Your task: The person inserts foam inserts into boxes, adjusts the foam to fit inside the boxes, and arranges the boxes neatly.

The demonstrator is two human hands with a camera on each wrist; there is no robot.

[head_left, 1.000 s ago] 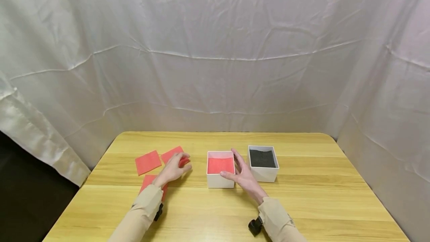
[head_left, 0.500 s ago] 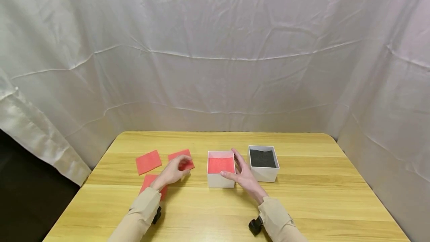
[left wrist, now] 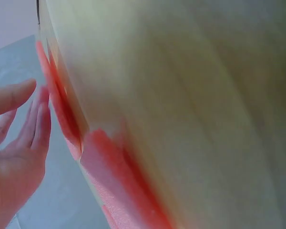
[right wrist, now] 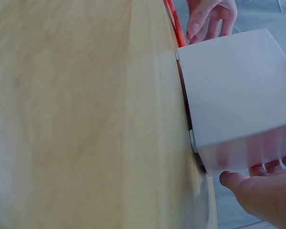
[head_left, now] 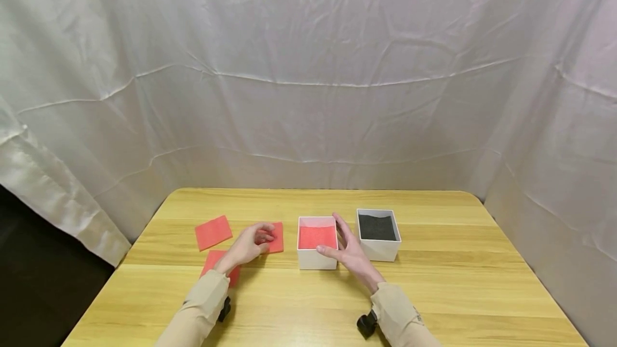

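My left hand [head_left: 248,242] hovers low over a thin red foam square [head_left: 276,238], its loosely bent fingertips right at the sheet's surface. In the left wrist view the thumb stays apart from that square [left wrist: 57,95]. My right hand [head_left: 354,256] holds a white open-topped box [head_left: 317,259], thumb on the near right corner of the rim and fingers along the right side. Red foam [head_left: 317,237] fills the lower part of this box. In the right wrist view the box [right wrist: 238,86] stands upright on the table.
Two more red squares lie at the left: one farther back [head_left: 213,233], one [head_left: 212,259] partly under the left forearm. A second white box [head_left: 381,250] with dark grey foam [head_left: 376,227] stands right of my right hand. Grey curtains [head_left: 308,122] surround the wooden table [head_left: 458,283].
The red square under my left fingers has slid right and towards me, turning until its edges are straighter. My left hand has shifted slightly. The right hand and both boxes have stayed in place.
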